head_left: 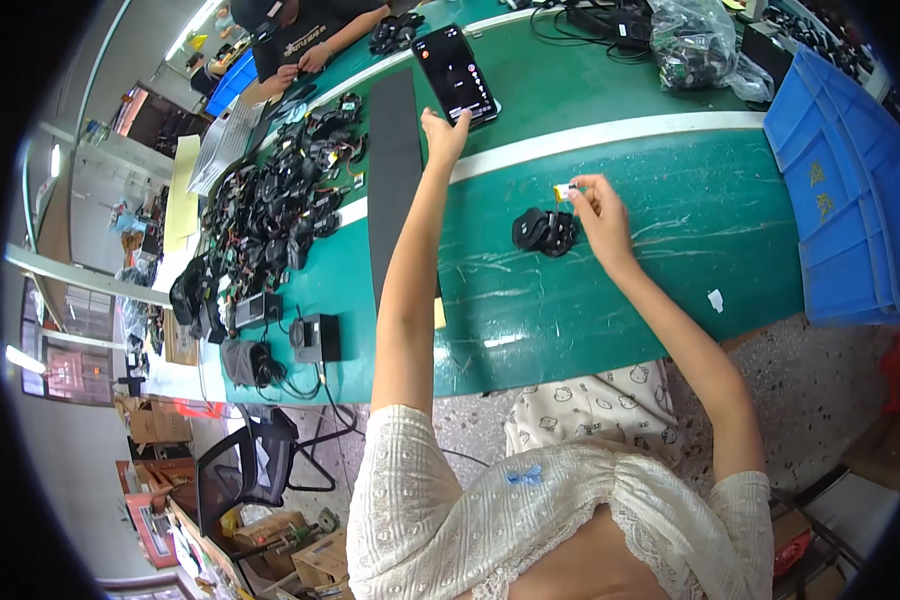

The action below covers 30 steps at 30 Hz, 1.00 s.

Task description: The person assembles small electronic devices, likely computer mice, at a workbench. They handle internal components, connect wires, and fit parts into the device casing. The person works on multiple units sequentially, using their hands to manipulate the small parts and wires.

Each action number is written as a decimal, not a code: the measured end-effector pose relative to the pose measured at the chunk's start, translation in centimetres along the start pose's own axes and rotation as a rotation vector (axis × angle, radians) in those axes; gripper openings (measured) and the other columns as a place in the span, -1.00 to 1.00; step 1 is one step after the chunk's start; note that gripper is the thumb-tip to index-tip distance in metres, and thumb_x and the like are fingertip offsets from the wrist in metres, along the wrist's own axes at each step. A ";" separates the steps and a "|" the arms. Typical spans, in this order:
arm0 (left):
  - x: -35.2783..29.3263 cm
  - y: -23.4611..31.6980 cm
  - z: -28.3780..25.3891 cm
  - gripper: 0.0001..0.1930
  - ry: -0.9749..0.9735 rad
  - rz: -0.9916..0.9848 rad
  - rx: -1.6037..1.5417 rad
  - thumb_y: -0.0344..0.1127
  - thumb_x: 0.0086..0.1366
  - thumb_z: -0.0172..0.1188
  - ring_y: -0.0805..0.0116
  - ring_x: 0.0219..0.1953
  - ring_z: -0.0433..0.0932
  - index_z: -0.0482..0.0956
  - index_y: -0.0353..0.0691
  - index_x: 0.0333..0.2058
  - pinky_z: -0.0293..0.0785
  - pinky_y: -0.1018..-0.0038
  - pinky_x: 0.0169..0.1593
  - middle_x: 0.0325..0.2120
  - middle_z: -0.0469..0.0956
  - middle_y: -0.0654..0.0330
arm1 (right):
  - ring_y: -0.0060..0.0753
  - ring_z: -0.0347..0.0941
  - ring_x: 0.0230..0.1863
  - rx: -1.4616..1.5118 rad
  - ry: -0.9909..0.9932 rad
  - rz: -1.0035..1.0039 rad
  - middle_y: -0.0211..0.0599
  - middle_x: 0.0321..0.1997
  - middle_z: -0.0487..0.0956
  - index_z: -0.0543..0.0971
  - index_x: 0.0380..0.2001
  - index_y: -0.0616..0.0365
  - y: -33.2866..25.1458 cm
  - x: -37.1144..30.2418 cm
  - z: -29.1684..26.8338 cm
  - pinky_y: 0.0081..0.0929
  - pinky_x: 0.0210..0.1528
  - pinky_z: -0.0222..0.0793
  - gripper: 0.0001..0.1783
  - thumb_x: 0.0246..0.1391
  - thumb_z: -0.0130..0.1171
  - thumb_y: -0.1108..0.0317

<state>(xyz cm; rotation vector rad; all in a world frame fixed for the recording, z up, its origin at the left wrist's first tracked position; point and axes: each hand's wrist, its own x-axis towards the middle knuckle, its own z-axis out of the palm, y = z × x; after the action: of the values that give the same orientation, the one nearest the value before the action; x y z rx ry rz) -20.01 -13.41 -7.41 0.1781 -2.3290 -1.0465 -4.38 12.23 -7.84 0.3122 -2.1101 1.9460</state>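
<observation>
My left hand (pixel 445 137) reaches to the far side of the bench. Its thumb lies over the lower edge of a black smartphone (pixel 454 72) with a lit screen, tilted up towards me; the fingers behind are partly hidden. Between the fingertips of my right hand (pixel 603 215) is a small silver pouch battery (pixel 563 192) with a yellow end. Just below it, a small cluster of black plastic device parts (pixel 544 232) sits on the green bench mat (pixel 530 320).
A large pile of black devices and wires (pixel 270 190) covers the left of the bench, beside a dark strip (pixel 395 150). A black box (pixel 315 338) with cables stands near the front edge. At right is a blue crate (pixel 845 190). Across the bench, a person (pixel 315 45) handles something dark.
</observation>
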 end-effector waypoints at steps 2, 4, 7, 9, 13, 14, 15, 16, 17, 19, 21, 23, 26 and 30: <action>1.0 -0.8 0.5 -0.20 -0.093 -0.058 -0.258 -0.14 0.02 0.24 -0.07 -0.05 0.38 0.04 -0.63 0.03 0.30 0.30 0.03 -0.07 0.28 -0.31 | -0.65 0.22 -0.66 -0.032 -0.011 0.014 -0.44 -0.69 0.34 0.43 -0.30 0.19 0.0 0.0 -0.1 -0.59 -0.60 0.13 -0.85 0.05 0.08 0.40; 1.2 -1.1 0.4 -0.29 -0.140 -0.002 -0.282 -0.20 0.03 0.23 0.00 -0.14 0.47 0.09 -0.54 0.01 0.38 0.34 -0.06 -0.15 0.38 -0.23 | -0.66 0.21 -0.65 -0.030 -0.013 0.011 -0.44 -0.69 0.33 0.44 -0.29 0.19 -0.4 -0.1 0.0 -0.60 -0.59 0.13 -0.85 0.06 0.08 0.40; 1.3 -1.1 0.5 -0.45 -0.142 0.015 -0.214 -0.25 0.08 0.21 0.10 -0.19 0.51 0.21 -0.42 -0.05 0.40 0.34 -0.09 -0.23 0.48 -0.13 | -0.71 0.15 -0.64 -0.006 -0.046 0.044 -0.51 -0.69 0.28 0.44 -0.27 0.19 -0.3 -0.3 -0.2 -0.64 -0.59 0.07 -0.86 0.08 0.05 0.44; 0.7 0.4 0.7 -0.61 -0.061 -0.007 -0.244 -0.19 0.19 0.10 0.02 -0.23 0.52 0.33 -0.42 -0.16 0.40 0.29 -0.13 -0.32 0.51 -0.13 | -0.75 0.13 -0.62 -0.001 -0.060 0.074 -0.56 -0.68 0.25 0.44 -0.26 0.19 -0.8 -0.4 -0.5 -0.68 -0.60 0.04 -0.87 0.09 0.05 0.44; 1.5 -1.2 -1.1 -0.63 0.035 -0.092 -0.196 -0.14 0.34 -0.17 -0.07 -0.31 0.52 0.45 -0.37 -0.33 0.38 0.26 -0.21 -0.42 0.53 -0.13 | -0.79 0.11 -0.61 0.022 -0.119 0.085 -0.59 -0.65 0.24 0.44 -0.25 0.20 -1.6 -0.9 0.3 -0.72 -0.59 0.02 -0.87 0.11 0.04 0.44; 1.4 -2.1 -1.9 -0.65 0.051 -0.106 -0.270 -0.15 0.33 -0.15 -0.04 -0.31 0.53 0.46 -0.35 -0.32 0.39 0.29 -0.21 -0.41 0.54 -0.09 | -0.79 0.11 -0.60 0.037 -0.140 0.091 -0.59 -0.65 0.24 0.44 -0.25 0.20 -2.1 -1.1 0.5 -0.73 -0.59 0.01 -0.87 0.12 0.03 0.44; 1.8 -1.5 -1.9 -0.67 0.049 -0.107 -0.364 -0.16 0.32 -0.13 0.00 -0.32 0.54 0.46 -0.34 -0.32 0.40 0.31 -0.20 -0.41 0.55 -0.05 | -0.79 0.11 -0.60 0.038 -0.136 0.094 -0.60 -0.64 0.24 0.44 -0.24 0.21 -2.1 -0.9 0.2 -0.74 -0.59 0.01 -0.86 0.12 0.03 0.44; 1.9 -1.2 -2.4 -0.69 0.053 -0.052 -0.283 -0.17 0.30 -0.11 0.02 -0.32 0.55 0.46 -0.32 -0.32 0.41 0.32 -0.20 -0.41 0.56 -0.04 | -0.80 0.10 -0.60 0.023 -0.137 0.089 -0.60 -0.64 0.23 0.44 -0.24 0.21 -1.7 -0.7 -0.1 -0.75 -0.59 0.00 -0.86 0.12 0.03 0.44; 2.0 -1.1 -3.4 -0.71 0.057 0.001 -0.202 -0.18 0.29 -0.08 0.04 -0.32 0.55 0.46 -0.31 -0.32 0.41 0.33 -0.20 -0.40 0.57 -0.02 | -0.81 0.10 -0.60 0.004 -0.131 0.087 -0.60 -0.64 0.23 0.44 -0.24 0.21 -1.5 -0.5 -0.2 -0.75 -0.60 0.00 -0.86 0.12 0.03 0.44; 2.3 -2.3 -6.5 -0.76 0.086 0.107 0.022 -0.22 0.21 0.01 0.05 -0.33 0.55 0.46 -0.29 -0.31 0.43 0.27 -0.23 -0.40 0.57 0.00 | -0.81 0.10 -0.60 -0.018 -0.134 0.086 -0.60 -0.64 0.23 0.44 -0.24 0.21 -1.8 -0.5 -0.2 -0.75 -0.60 0.00 -0.86 0.12 0.03 0.44; 2.1 -4.2 -10.5 -0.78 0.087 0.154 0.311 -0.23 0.18 0.02 0.03 -0.36 0.54 0.47 -0.25 -0.31 0.43 0.21 -0.25 -0.43 0.56 0.00 | -0.81 0.10 -0.60 -0.019 -0.149 0.088 -0.60 -0.64 0.24 0.44 -0.24 0.21 -1.9 -0.5 0.1 -0.76 -0.60 0.00 -0.86 0.12 0.02 0.45; 1.5 -5.7 -14.7 -0.80 0.106 0.118 0.496 -0.21 0.16 0.03 0.02 -0.35 0.53 0.50 -0.20 -0.34 0.42 0.19 -0.24 -0.48 0.55 0.00 | -0.81 0.10 -0.60 -0.030 -0.166 0.096 -0.59 -0.63 0.24 0.44 -0.23 0.21 -1.9 -0.5 0.1 -0.76 -0.60 0.01 -0.86 0.12 0.02 0.45; -1.3 -4.2 -20.6 -0.82 0.006 0.084 0.717 -0.19 0.15 0.06 0.10 -0.38 0.53 0.51 -0.15 -0.41 0.39 0.21 -0.30 -0.55 0.54 0.07 | -0.81 0.14 -0.57 0.016 -0.152 0.136 -0.57 -0.61 0.27 0.44 -0.21 0.21 -1.9 -0.5 0.0 -0.77 -0.57 0.04 -0.84 0.13 0.01 0.43; -7.3 -2.5 -29.0 -0.83 -0.130 0.175 0.884 -0.22 0.17 0.06 0.18 -0.36 0.50 0.50 -0.17 -0.40 0.38 0.30 -0.27 -0.52 0.55 0.16 | -0.77 0.21 -0.53 -0.096 -0.186 0.144 -0.56 -0.56 0.33 0.44 -0.15 0.21 -1.9 -0.6 -0.3 -0.78 -0.49 0.12 -0.79 0.15 -0.01 0.39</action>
<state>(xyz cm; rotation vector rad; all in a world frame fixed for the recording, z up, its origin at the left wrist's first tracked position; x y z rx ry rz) 1.71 -31.31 2.85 0.2344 -2.7114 0.1129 -3.22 12.36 -6.22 0.3436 -2.3964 1.9525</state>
